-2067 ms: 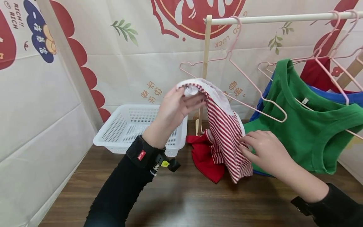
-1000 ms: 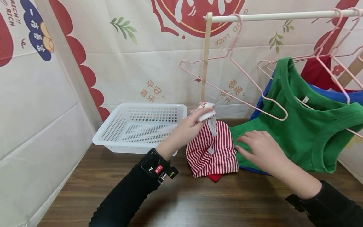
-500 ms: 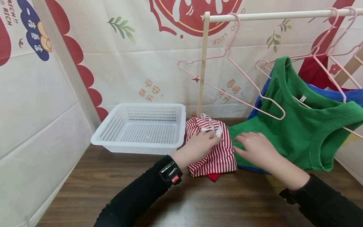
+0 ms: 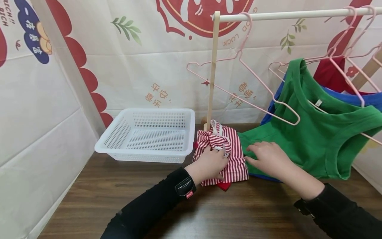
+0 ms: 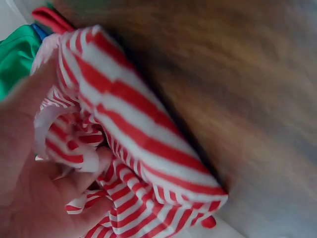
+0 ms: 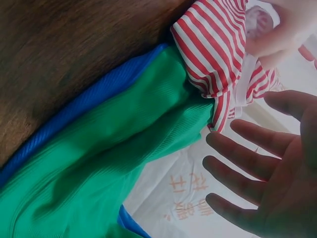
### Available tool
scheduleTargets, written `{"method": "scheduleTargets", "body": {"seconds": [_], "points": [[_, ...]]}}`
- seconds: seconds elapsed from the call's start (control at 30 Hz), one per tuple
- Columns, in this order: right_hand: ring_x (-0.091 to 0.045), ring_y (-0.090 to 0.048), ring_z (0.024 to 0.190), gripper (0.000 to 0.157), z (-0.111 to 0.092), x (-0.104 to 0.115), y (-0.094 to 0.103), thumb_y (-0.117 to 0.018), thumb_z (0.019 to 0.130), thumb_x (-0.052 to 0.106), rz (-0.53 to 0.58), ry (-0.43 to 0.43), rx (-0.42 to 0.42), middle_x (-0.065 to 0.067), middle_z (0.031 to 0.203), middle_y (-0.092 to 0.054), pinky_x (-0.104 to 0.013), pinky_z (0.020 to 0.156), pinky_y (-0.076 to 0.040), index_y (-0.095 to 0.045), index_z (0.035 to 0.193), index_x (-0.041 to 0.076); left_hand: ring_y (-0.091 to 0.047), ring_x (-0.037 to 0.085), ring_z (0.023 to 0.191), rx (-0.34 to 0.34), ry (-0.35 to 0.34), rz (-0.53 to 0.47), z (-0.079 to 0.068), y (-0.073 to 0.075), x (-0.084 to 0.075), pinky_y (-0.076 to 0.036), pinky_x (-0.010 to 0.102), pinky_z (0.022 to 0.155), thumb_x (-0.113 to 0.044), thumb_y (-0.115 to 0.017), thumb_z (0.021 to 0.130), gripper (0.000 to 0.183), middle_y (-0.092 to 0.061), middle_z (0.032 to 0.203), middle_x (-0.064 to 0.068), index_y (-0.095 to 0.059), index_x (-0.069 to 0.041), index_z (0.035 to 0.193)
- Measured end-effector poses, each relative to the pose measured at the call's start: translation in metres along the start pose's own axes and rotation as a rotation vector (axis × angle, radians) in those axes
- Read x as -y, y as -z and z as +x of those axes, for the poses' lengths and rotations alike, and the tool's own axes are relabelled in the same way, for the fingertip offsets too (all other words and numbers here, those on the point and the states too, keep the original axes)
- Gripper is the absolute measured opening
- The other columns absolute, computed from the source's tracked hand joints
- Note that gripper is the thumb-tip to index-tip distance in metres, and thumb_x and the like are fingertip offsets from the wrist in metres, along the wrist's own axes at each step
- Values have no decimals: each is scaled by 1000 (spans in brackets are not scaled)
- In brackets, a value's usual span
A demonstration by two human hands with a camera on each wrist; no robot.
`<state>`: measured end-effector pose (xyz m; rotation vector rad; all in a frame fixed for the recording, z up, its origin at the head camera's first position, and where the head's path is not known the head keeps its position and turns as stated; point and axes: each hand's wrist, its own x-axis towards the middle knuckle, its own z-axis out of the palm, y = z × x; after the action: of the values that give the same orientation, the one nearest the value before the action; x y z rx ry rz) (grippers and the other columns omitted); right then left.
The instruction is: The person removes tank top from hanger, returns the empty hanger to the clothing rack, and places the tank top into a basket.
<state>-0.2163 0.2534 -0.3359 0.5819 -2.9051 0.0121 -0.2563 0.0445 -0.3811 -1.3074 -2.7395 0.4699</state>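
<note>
A crumpled red-and-white striped garment (image 4: 235, 159) with white trim lies on the table at the foot of the rack post. My left hand (image 4: 210, 164) is at its bunched middle, the fingers curled into the folds; in the left wrist view the striped cloth (image 5: 141, 129) lies about the fingers. Under it a corner of red cloth (image 4: 223, 186) peeks out. My right hand (image 4: 270, 157) hovers by the green tank top (image 4: 316, 142), its fingers spread and holding nothing in the right wrist view. The green top hangs on a pink hanger, its lower part resting on the table.
A white perforated basket (image 4: 149, 154) stands left of the striped garment. One bare pink hanger (image 4: 259, 76) hangs at the left end of the white rail (image 4: 283, 15), above the garment. Blue and red clothes hang behind the green top. Wooden post (image 4: 213, 69) supports the rail.
My left hand has lowered the striped garment from the air onto the red cloth, let it fold down, then reached into its bunched middle. My right hand has left the garment's edge and stays nearby.
</note>
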Motion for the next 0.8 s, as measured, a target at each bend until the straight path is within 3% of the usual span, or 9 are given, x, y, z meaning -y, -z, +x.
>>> {"method": "scheduleTargets", "body": {"seconds": [0.17, 0.33, 0.47, 0.57, 0.67, 0.8], "points": [[-35, -63, 96, 29, 0, 0, 2, -70, 89, 33, -1, 3, 2, -11, 98, -70, -57, 81, -47, -72, 104, 8, -57, 22, 115, -6, -33, 36, 0, 1, -3, -40, 52, 100, -42, -65, 92, 36, -60, 127, 0, -66, -29, 126], [-36, -63, 98, 31, 0, 0, 5, -69, 89, 33, -3, 3, 4, -12, 100, -70, -58, 82, -47, -72, 106, 7, -62, 15, 98, -87, 14, -78, -2, 9, 4, -51, 38, 87, -26, -66, 93, 23, -65, 108, -3, -71, -24, 116], [-35, -63, 97, 33, -1, -2, 7, -69, 90, 34, -19, -3, -4, -12, 101, -70, -58, 81, -46, -71, 107, 6, -60, 9, 82, -255, 75, -304, -7, 19, 18, -50, 25, 71, -16, -70, 88, 9, -63, 89, -6, -71, -18, 97], [-36, -62, 97, 34, -2, -3, 9, -69, 89, 33, -25, -5, -19, -13, 101, -69, -58, 81, -46, -71, 108, 5, -57, 7, 80, -380, 137, -535, -12, 27, 28, -47, 21, 70, -9, -71, 85, 9, -60, 85, -8, -66, -16, 88], [-37, -62, 98, 35, -3, -3, 12, -69, 90, 33, -23, -2, -29, -15, 102, -69, -59, 82, -46, -70, 110, 4, -55, 7, 81, -477, 216, -744, -19, 37, 38, -45, 21, 72, -3, -70, 84, 13, -61, 89, -7, -65, -14, 89], [-38, -61, 101, 37, -3, -2, 17, -69, 90, 33, -15, -12, -33, -17, 105, -68, -60, 84, -45, -69, 111, 3, -53, 12, 77, -549, 271, -986, -26, 55, 49, -44, 26, 68, -5, -68, 85, 10, -61, 91, -2, -66, -13, 91]]}}
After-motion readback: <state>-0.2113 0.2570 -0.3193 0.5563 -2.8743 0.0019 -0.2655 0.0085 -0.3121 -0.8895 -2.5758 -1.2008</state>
